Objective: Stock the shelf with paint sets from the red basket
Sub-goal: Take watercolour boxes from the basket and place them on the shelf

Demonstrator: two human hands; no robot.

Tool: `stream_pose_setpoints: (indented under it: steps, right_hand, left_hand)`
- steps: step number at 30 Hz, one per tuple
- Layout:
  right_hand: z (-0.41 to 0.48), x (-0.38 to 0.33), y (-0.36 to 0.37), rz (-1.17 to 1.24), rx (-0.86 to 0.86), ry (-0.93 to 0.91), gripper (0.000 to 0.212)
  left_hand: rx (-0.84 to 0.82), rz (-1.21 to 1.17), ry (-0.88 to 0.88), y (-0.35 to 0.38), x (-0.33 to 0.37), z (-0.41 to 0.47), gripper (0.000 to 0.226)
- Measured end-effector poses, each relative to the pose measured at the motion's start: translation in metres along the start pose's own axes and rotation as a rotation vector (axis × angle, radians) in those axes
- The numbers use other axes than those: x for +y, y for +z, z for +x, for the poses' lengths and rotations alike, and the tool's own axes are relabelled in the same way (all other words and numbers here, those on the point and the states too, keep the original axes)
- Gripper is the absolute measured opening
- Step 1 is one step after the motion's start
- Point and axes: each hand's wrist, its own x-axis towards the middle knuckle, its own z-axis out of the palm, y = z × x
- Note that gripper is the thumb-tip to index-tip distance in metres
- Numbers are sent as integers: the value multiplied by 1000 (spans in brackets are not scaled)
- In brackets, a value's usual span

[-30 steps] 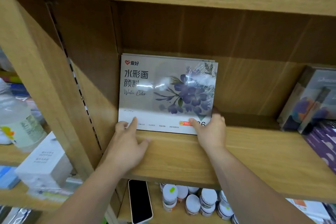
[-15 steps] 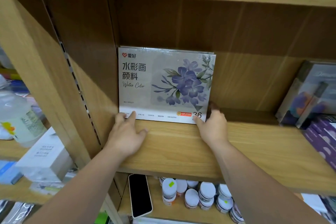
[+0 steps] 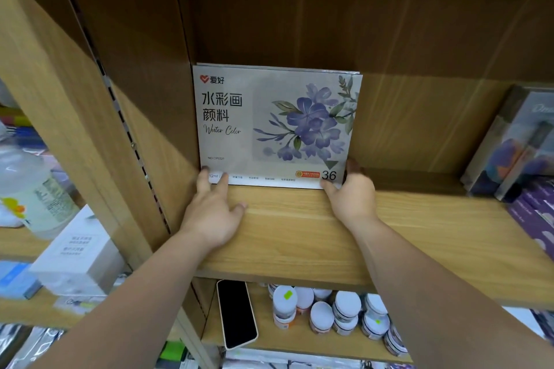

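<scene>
A watercolor paint set (image 3: 275,123), a flat grey box with purple flowers and "36" printed on it, stands upright on the wooden shelf (image 3: 299,234), against the back panel near the left corner. My left hand (image 3: 212,213) lies flat on the shelf board with fingers spread, fingertips touching the box's lower left corner. My right hand (image 3: 352,198) is at the lower right corner, thumb on the front and fingers curled round the right edge. The red basket is out of view.
Purple-toned boxes (image 3: 515,141) lean and lie stacked at the shelf's right end. The shelf below holds a black phone (image 3: 236,313) and several small paint jars (image 3: 332,314). Beyond the left side panel (image 3: 90,99) are a plastic bottle (image 3: 33,186) and a white box (image 3: 78,257).
The paint set went from tilted to standing upright and slid back toward the rear panel. Both hands followed it and stay at its lower corners.
</scene>
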Motion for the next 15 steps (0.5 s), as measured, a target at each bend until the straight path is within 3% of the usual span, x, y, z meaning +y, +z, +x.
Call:
stream_pose_setpoints:
  steps: [3,8,15]
  right_hand:
    - [-7,4,-4,17,-43,20,57]
    - [-33,19,-26,-105,-111,43,91]
    - [-93,78,-97,-407,-218,-38,72]
  left_hand:
    - [5,-3,12,0,-1,-1,80]
    - [-7,-29,73,3,-2,-7,83]
    - [-39,48,244,24,22,-53,73]
